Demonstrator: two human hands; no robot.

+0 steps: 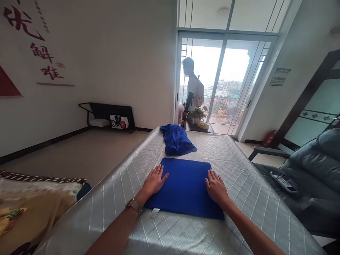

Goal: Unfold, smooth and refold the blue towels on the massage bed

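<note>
Lower centre: our left hand (154, 181) and right hand (216, 186) lie flat, well apart, gripping nothing, at opposite edges of blue cloth (186, 187); uneven pressure could wrinkle it.

one cloth (183, 187) lies before another cloth (176, 140) on the table (239, 177).

A person (193, 85) wearing a backpack (199, 92) is at the sliding glass doors (233, 81), near a potted plant (198, 114); a red fire extinguisher (269, 138) stands near a dark armchair (316, 159).
</note>
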